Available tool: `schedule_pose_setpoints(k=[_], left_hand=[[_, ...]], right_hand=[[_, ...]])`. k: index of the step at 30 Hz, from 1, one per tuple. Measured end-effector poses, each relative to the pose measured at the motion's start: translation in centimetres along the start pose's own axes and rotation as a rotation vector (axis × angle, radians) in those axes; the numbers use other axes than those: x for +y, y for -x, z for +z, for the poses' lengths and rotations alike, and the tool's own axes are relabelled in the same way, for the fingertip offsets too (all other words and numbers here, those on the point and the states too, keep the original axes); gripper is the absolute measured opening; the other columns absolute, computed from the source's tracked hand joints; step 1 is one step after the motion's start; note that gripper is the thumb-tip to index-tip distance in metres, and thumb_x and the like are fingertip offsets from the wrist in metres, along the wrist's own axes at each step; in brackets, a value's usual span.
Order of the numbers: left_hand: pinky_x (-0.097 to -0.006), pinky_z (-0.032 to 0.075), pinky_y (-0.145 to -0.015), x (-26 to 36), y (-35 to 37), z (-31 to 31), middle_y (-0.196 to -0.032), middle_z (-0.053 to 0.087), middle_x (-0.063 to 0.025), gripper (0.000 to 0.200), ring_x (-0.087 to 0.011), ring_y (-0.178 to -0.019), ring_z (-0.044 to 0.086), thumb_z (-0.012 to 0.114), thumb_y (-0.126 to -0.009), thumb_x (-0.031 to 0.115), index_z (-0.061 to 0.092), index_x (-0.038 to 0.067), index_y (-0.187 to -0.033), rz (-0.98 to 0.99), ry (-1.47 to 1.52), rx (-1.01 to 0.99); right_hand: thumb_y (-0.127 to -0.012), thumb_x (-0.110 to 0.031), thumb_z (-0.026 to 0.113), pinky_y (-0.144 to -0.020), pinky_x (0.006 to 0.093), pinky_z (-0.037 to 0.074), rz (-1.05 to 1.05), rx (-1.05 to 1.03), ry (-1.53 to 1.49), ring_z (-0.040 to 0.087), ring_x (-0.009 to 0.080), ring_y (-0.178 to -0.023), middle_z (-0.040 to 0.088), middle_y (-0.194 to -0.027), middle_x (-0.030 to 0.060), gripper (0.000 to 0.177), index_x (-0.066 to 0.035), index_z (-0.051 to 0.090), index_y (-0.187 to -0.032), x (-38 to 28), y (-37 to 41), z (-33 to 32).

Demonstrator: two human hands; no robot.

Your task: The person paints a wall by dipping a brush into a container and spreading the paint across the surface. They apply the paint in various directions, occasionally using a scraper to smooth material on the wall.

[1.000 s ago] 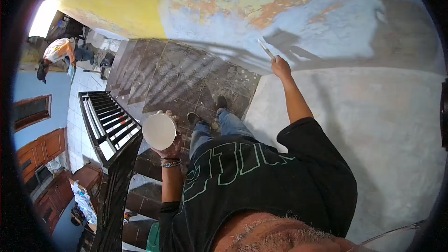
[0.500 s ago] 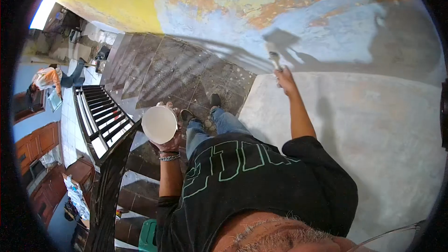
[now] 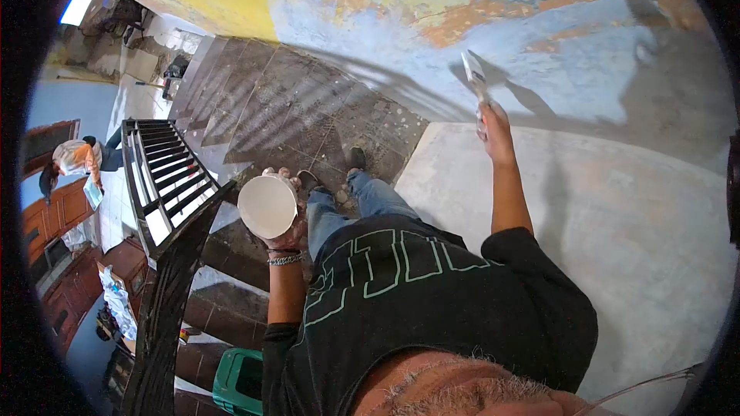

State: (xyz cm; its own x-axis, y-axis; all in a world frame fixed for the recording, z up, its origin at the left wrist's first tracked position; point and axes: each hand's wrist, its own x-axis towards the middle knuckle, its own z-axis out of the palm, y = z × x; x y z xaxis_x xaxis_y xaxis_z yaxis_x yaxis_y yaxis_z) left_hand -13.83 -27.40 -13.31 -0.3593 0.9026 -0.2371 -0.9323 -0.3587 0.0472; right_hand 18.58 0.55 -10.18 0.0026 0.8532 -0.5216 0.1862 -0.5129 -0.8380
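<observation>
My left hand (image 3: 291, 237) is wrapped around a round tub (image 3: 267, 206), its fingertips curling over the far side. Smooth off-white stuff that looks like paint shows across the top of the tub. Stretched out to the right, my right hand (image 3: 496, 129) grips the handle of a flat paintbrush (image 3: 475, 78). The brush points at the patchy wall (image 3: 432, 46), which shows yellow, orange and pale blue areas. Its bristles are near the pale blue part, beside their own shadow; whether they touch cannot be made out.
A black railing (image 3: 166, 177) runs along my left, beside dark steps. Grimy tiles (image 3: 285, 100) cover the floor ahead. A green bin (image 3: 231, 381) stands at lower left. Beyond the railing, another person (image 3: 77, 160) is bending. A pale, smooth wall (image 3: 601, 208) lies to my right.
The brush has turned in my right hand's grip and now looks narrower, and its shadow has changed shape. My view has shifted slightly. The tub stays in my left hand.
</observation>
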Motion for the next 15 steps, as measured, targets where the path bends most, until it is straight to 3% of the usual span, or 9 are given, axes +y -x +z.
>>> schedule_pose_setpoints(k=[2,5,7,8,10,13,15], left_hand=[[-0.0404,0.048,-0.085,-0.2,-0.1,-0.6,-0.123,0.044,-0.017,0.059,-0.0321,-0.11,0.049,0.043,-0.087,0.044,0.035,0.003,-0.127,-0.006,-0.005,-0.054],[-0.0407,0.043,-0.092,-0.2,-0.2,-1.6,-0.123,0.045,-0.0175,0.058,-0.0302,-0.111,0.049,0.042,-0.087,0.043,0.036,0.002,-0.127,0.105,-0.153,0.123],[-0.0423,0.041,-0.095,-0.5,0.1,-1.0,-0.122,0.046,-0.0174,0.057,-0.0298,-0.112,0.048,0.041,-0.087,0.043,0.037,0.001,-0.126,0.197,-0.307,0.372],[-0.0423,0.041,-0.095,-0.4,0.2,-0.5,-0.122,0.046,-0.0174,0.057,-0.0298,-0.112,0.048,0.041,-0.087,0.043,0.037,0.001,-0.126,0.199,-0.311,0.379],[-0.0415,0.04,-0.096,-0.2,0.1,0.4,-0.123,0.046,-0.0176,0.057,-0.0295,-0.115,0.045,0.04,-0.088,0.043,0.036,0.001,-0.126,0.06,-0.057,0.067],[-0.0422,0.04,-0.096,-0.3,0.4,-0.6,-0.123,0.045,-0.0188,0.057,-0.0297,-0.116,0.044,0.041,-0.087,0.043,0.036,0.001,-0.126,0.086,-0.027,0.1],[-0.0426,0.042,-0.094,-0.4,0.6,-1.3,-0.123,0.045,-0.0195,0.057,-0.0304,-0.116,0.044,0.042,-0.087,0.043,0.036,0.001,-0.126,0.122,-0.183,0.178]], right_hand=[[-0.081,-0.024,0.056,-0.038,0.0218,0.027,0.018,-0.001,0.004,0.033,0.0052,-0.046,0.038,-0.062,-0.0047,0.015,-0.012,0.048,-0.075,0.5,0.1,-0.2],[-0.08,-0.023,0.056,-0.037,0.0223,0.026,0.066,-0.097,-0.021,0.032,0.0063,-0.042,0.037,-0.059,-0.0043,0.016,-0.012,0.047,-0.074,4.4,-2.4,1.5],[-0.081,-0.019,0.055,-0.035,0.0234,0.024,0.129,-0.136,-0.073,0.03,0.0071,-0.037,0.035,-0.053,-0.0044,0.017,-0.013,0.045,-0.069,6.3,-5.4,3.6],[-0.08,-0.019,0.056,-0.035,0.0242,0.024,0.169,-0.133,-0.028,0.029,0.0084,-0.036,0.034,-0.052,-0.0042,0.019,-0.013,0.044,-0.066,7.3,-7.5,4.2],[-0.08,-0.019,0.056,-0.035,0.0251,0.024,0.211,-0.125,0.016,0.029,0.0096,-0.035,0.033,-0.05,-0.0041,0.022,-0.013,0.042,-0.064,7.5,-10.5,4.7],[-0.081,-0.018,0.055,-0.035,0.0241,0.023,0.171,-0.028,-0.031,0.027,0.0094,-0.035,0.032,-0.05,-0.0036,0.022,-0.012,0.042,-0.064,4.7,-11.8,4.9],[-0.083,-0.018,0.055,-0.035,0.0229,0.024,0.183,-0.148,-0.229,0.029,0.0076,-0.038,0.036,-0.053,-0.0037,0.016,-0.009,0.049,-0.071,2.4,-10.4,2.2]])
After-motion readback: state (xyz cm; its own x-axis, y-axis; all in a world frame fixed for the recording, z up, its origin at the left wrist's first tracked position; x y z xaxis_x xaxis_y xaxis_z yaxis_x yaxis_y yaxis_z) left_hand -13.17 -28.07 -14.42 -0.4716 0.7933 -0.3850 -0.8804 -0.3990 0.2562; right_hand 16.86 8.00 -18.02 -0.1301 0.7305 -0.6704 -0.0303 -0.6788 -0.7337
